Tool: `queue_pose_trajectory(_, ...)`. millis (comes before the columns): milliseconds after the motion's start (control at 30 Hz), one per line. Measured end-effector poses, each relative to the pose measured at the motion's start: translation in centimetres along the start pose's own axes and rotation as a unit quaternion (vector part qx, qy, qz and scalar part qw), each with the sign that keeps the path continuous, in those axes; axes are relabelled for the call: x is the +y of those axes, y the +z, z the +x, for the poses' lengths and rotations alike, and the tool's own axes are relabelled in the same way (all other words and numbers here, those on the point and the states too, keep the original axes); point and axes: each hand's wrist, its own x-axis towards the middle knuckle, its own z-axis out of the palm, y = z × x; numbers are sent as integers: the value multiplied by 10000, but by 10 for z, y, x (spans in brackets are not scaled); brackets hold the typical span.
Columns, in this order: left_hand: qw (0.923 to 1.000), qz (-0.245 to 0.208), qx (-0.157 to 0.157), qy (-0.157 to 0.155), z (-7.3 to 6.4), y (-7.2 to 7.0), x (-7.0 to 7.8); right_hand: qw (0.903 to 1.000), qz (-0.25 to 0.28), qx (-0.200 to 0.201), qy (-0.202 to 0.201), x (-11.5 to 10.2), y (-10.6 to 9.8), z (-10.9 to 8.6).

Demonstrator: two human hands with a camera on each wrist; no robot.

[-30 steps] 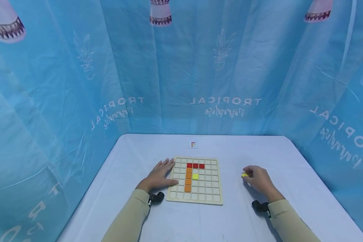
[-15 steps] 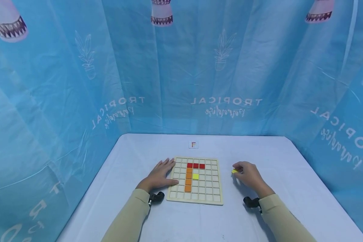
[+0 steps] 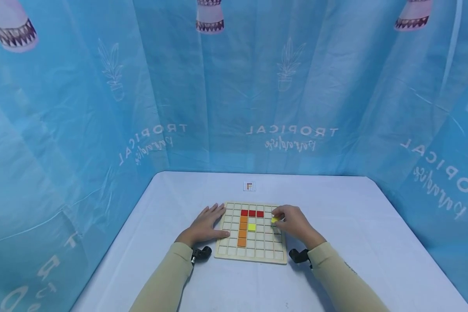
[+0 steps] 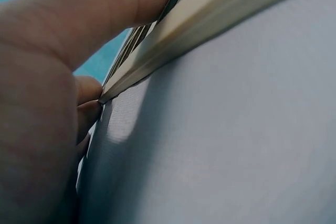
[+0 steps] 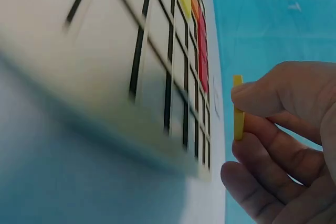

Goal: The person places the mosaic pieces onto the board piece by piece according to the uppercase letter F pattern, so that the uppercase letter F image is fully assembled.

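Note:
A pale wooden grid board (image 3: 253, 255) lies on the white table. Three red tiles (image 3: 252, 213) form a row on it, a column of orange tiles (image 3: 243, 230) runs below their left end, and one yellow tile (image 3: 251, 227) sits right of that column. My left hand (image 3: 203, 227) rests spread at the board's left side, thumb (image 4: 121, 3) on its edge. Between thumb and fingers, my right hand (image 3: 296, 223) pinches another yellow tile (image 5: 239, 114), held over the board's right columns. In the right wrist view this tile is seen edge-on, above the grid.
A small printed card (image 3: 249, 186) with a coloured grid pattern lies behind the board. Blue curtains (image 3: 234, 95) enclose the white table (image 3: 335, 195) at the back and sides.
My right hand has moved left with the yellow tile, from beside the board to over its right columns. The left hand has stayed in place.

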Motion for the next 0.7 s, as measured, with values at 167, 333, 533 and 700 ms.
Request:
queue_pose_trajectory(167, 10000, 18, -1, -3, 0, 1, -1, 9995, -14, -278, -163, -13, 12, 5)
queue_pose_trajectory(333, 10000, 0, -6, 26, 0, 1, -1, 9970, -195, -536, -526, -17, 23, 8)
queue_pose_trajectory(533, 10000, -1, -3, 44, 1, 1, -1, 9942, -266, -625, -828, -18, 31, 8)
queue_pose_trajectory(700, 10000, 4, -5, 38, 1, 1, -1, 9940, -266, -610, -865, -20, 34, 9)
